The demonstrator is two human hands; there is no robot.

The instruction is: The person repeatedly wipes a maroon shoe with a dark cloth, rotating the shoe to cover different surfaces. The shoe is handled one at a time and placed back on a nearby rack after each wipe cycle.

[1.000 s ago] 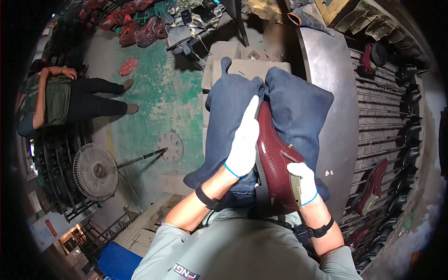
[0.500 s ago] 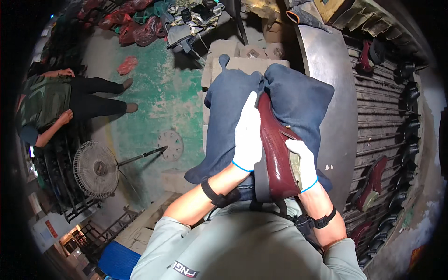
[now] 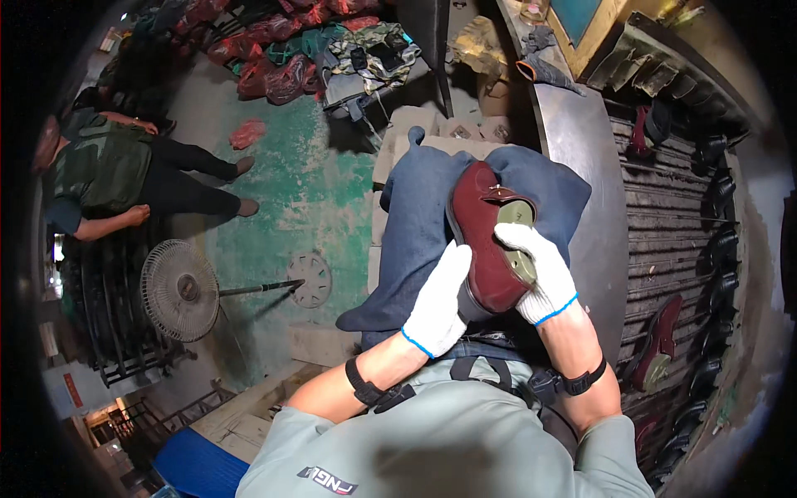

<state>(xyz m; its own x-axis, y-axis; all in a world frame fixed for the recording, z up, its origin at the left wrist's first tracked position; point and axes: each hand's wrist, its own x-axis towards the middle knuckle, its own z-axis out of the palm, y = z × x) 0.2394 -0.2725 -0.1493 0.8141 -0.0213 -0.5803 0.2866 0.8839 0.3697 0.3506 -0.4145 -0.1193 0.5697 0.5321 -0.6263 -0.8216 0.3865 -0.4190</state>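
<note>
A glossy dark-red shoe (image 3: 488,257) with a green shoe last inside its opening rests over my lap, toe pointing away from me. My right hand (image 3: 544,274), in a white knit glove, grips it from the right, with thumb and fingers at the opening and the last. My left hand (image 3: 440,299), gloved the same way, presses against the left side of the shoe near the heel and dark sole. The left fingers lie close together; their inner side is partly hidden.
A metal bench top (image 3: 581,149) runs along my right. Beyond it, a slatted rack (image 3: 664,216) carries another dark-red shoe (image 3: 660,344) and a row of dark shoes. To the left stand a fan (image 3: 181,290) and a person (image 3: 108,174). Red bags (image 3: 278,75) lie at the far left.
The shoe has turned so its upper and opening face up more, and its toe tilts left. My left hand has slid back from along the sole toward the heel. The right hand keeps its hold.
</note>
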